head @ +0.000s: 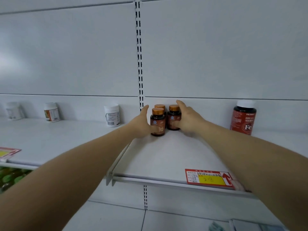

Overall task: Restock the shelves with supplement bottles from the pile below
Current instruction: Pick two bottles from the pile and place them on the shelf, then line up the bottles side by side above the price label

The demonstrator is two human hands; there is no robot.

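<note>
1. Three brown bottles with copper-coloured caps stand upright in a tight cluster at the back of the right shelf [166,157], close to its back left corner and against the rear panel.
2. The left hand [143,125] grasps the front left bottle [158,121]; its thumb lies across the lower label and its fingers reach up along the bottle's left side.
3. The right hand [187,118] grasps the right bottle [173,117]; its thumb presses the lower front and its fingers curve over the bottle's right side, up to cap height.
4. The third bottle [160,106] stands behind the front left one, with only its cap showing.
5. A larger red bottle [243,118] marked "Fe", with a white cap, stands farther right along the same back edge.
6. A red and yellow price tag [209,178] sits on the front edge of this shelf.
7. On the left shelf [58,135], three white-capped bottles stand apart along the back edge: one [112,115] near the back right corner, one [51,112] farther left, and a blurred one [13,110] farthest left.
</note>
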